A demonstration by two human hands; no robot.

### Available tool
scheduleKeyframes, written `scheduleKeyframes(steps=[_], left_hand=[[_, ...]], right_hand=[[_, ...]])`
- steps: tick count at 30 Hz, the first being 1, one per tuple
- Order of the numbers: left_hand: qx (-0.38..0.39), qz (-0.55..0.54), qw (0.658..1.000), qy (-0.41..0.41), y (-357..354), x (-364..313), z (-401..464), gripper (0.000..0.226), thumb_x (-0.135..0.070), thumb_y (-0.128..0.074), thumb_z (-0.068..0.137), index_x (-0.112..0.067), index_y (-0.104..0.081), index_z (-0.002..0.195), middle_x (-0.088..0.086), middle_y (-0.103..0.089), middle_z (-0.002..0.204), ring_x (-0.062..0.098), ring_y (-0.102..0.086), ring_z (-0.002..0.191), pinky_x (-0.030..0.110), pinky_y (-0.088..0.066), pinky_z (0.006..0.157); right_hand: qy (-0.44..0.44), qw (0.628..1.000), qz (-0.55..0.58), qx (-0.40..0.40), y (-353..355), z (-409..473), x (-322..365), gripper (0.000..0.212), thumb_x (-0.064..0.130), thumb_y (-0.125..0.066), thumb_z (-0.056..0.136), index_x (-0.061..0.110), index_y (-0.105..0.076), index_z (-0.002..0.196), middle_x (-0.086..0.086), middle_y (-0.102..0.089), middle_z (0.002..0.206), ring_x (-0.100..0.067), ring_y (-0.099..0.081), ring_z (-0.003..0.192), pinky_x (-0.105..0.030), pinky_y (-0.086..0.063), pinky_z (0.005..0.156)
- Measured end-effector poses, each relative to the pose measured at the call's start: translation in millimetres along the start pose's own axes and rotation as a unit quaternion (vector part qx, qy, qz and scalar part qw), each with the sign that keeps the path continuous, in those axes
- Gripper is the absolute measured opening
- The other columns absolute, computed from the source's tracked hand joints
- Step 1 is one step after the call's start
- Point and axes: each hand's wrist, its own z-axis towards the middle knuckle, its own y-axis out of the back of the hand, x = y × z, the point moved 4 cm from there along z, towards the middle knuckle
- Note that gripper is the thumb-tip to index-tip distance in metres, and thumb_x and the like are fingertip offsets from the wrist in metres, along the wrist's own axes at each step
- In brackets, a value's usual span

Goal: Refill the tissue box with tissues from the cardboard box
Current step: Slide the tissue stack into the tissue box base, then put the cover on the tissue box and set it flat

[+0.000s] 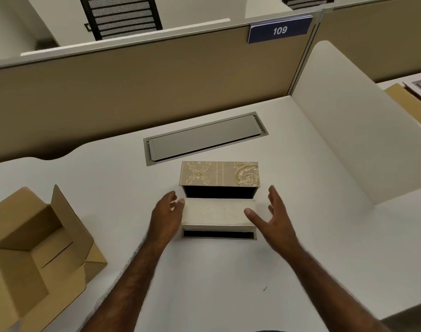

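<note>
A gold-patterned tissue box (219, 174) lies on the white desk (300, 248) with its dark inside facing me. In front of it a white stack of tissues (214, 213) rests on the box's lower part, whose dark slot (219, 234) shows near me. My left hand (166, 215) touches the stack's left end, thumb at its top corner. My right hand (274, 220) is at the stack's right end with fingers spread, thumb on the tissues. An open brown cardboard box (34, 255) stands at the left desk edge; no tissues are visible inside it.
A grey cable hatch (204, 138) is set in the desk behind the tissue box. A tan partition (144, 87) with a blue "109" sign (279, 30) closes the back. A white side divider (353, 130) stands at the right.
</note>
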Motion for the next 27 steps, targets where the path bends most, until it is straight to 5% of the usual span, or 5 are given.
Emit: scheduleKeyframes(steps=[4,12,16,20,27], left_hand=[[0.030,-0.003,0.997,-0.068,13.1,-23.8,15.1,0.062,-0.017,-0.066,0.099,-0.013,-0.039,0.156,0.005,-0.050,0.156,0.021,-0.052,0.137,0.029,-0.043,0.104],[0.063,0.007,0.988,-0.138,15.7,-44.2,17.8,0.045,-0.012,-0.060,0.102,-0.016,-0.053,0.146,0.002,-0.062,0.144,0.013,-0.062,0.119,0.015,-0.047,0.090],[0.053,-0.009,0.987,-0.153,15.7,-34.4,14.6,0.049,-0.008,-0.060,0.101,-0.021,-0.050,0.147,-0.009,-0.060,0.135,-0.007,-0.064,0.108,-0.003,-0.046,0.080],[0.035,-0.005,0.987,-0.154,19.5,-17.7,10.2,0.055,-0.012,-0.062,0.101,-0.018,-0.044,0.153,-0.002,-0.062,0.140,0.008,-0.062,0.119,0.002,-0.044,0.087],[0.021,0.017,0.982,-0.186,16.2,7.9,-10.1,0.072,-0.022,-0.074,0.094,-0.035,-0.038,0.155,-0.014,-0.056,0.134,-0.012,-0.058,0.114,-0.004,-0.043,0.086]], right_hand=[[0.118,0.981,-0.144,0.047,18.9,29.2,35.0,0.138,0.073,-0.088,0.069,0.046,0.003,0.167,0.028,0.001,0.175,0.007,-0.004,0.158,-0.028,-0.015,0.126],[0.150,0.931,-0.304,0.132,15.4,55.4,63.1,0.142,0.070,-0.090,0.066,0.035,0.001,0.170,0.006,0.004,0.182,-0.024,-0.008,0.167,-0.056,-0.026,0.132],[0.168,0.927,-0.316,0.110,12.8,46.9,62.6,0.141,0.068,-0.094,0.063,0.037,-0.008,0.170,0.004,0.003,0.182,-0.029,-0.015,0.166,-0.055,-0.033,0.129],[0.199,0.919,-0.328,0.092,7.6,30.2,49.8,0.143,0.070,-0.094,0.058,0.045,-0.006,0.168,0.007,0.011,0.180,-0.033,-0.016,0.164,-0.051,-0.032,0.127],[0.289,0.900,-0.326,0.016,4.3,3.0,18.3,0.136,0.059,-0.094,0.062,0.036,-0.015,0.170,-0.002,0.002,0.181,-0.031,-0.024,0.161,-0.042,-0.029,0.125]])
